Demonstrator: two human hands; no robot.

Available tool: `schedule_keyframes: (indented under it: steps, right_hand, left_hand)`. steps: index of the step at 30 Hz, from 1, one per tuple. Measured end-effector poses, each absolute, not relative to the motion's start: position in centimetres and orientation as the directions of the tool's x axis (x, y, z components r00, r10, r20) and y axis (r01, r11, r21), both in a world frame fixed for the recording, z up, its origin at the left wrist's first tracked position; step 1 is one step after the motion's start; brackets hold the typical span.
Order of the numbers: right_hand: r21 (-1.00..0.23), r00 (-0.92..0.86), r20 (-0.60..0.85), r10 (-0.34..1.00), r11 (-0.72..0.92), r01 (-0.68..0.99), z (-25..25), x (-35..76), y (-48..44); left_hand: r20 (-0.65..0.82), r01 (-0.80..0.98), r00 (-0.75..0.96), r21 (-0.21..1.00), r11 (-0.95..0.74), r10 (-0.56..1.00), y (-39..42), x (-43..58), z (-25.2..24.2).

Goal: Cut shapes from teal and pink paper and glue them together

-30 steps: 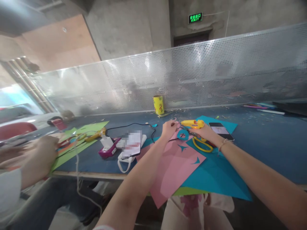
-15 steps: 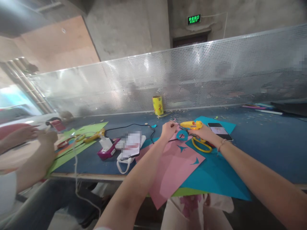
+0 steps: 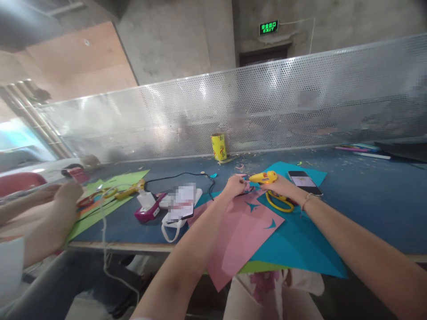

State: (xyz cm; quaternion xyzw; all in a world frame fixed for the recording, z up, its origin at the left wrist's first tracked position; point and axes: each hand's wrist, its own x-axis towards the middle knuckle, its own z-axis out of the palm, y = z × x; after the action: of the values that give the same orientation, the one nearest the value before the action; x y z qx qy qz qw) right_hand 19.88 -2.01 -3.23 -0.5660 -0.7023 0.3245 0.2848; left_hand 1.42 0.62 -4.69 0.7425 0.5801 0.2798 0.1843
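In my right hand [image 3: 279, 186] is a yellow hot glue gun [image 3: 263, 177], its nozzle pointing left at my left hand. My left hand [image 3: 236, 184] is closed in a pinch by the nozzle; what its fingers hold is too small to make out. Below the right hand, yellow-handled scissors [image 3: 280, 205] lie on blue paper [image 3: 300, 240]. Pink paper [image 3: 238, 235] spreads beneath my forearms, bearing small blue cut-out pieces [image 3: 252, 206]. Close to my right wrist rests a phone [image 3: 305, 183].
A yellow can [image 3: 219, 147] stands before the perforated metal screen [image 3: 173, 115]. On the left are a phone [image 3: 182, 202] on a white object, a purple tissue pack [image 3: 147, 213], black cable [image 3: 176, 174] and green paper [image 3: 128, 180]. A co-worker's arms [image 3: 50, 213] reach in there. Pens [image 3: 367, 151] lie far right.
The blue paper ring that showed between my hands is out of sight. My left hand has shifted slightly and the glue gun a little left. The co-worker's hands have moved.
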Motion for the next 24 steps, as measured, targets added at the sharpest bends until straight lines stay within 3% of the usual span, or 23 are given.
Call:
schedule_keyframes:
  steps: [24]
  right_hand:
    - [-0.763,-0.181,-0.009,0.983,0.11,0.637,-2.77,19.81,-2.54]
  left_hand:
    - [0.219,0.776,0.23,0.546,-0.315,0.948,0.97,1.23,-4.96]
